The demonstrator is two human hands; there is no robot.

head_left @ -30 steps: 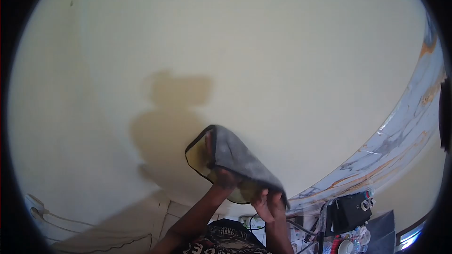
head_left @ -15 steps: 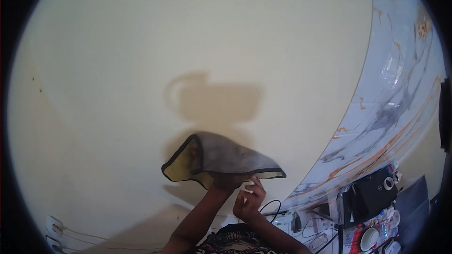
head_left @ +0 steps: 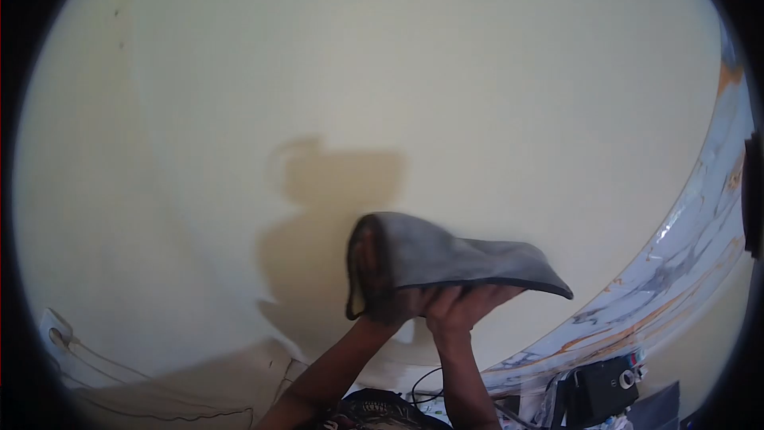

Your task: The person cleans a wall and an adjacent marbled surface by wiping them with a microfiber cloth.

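A grey cloth (head_left: 454, 259) with black edging is raised in front of the wall, its left end folded over into an open curl. My left hand (head_left: 390, 308) is under that left end, its fingers partly showing in the shadow inside the fold; they grip the cloth. Beside it, my right hand (head_left: 461, 308) holds the lower edge, the fingertips hidden behind the cloth. The two hands are close together at the wrists.
A pale wall (head_left: 517, 111) carries shadows of the cloth and of a cup-like shape. A marbled panel (head_left: 668, 231) curves along the right. A black device (head_left: 601, 388) stands among small items at lower right. A socket (head_left: 54, 333) with cables is at lower left.
The cloth has moved to the right in view, and its left end has turned. My right hand, free below the cloth before, has come up and taken hold of its lower edge. The view has shifted too.
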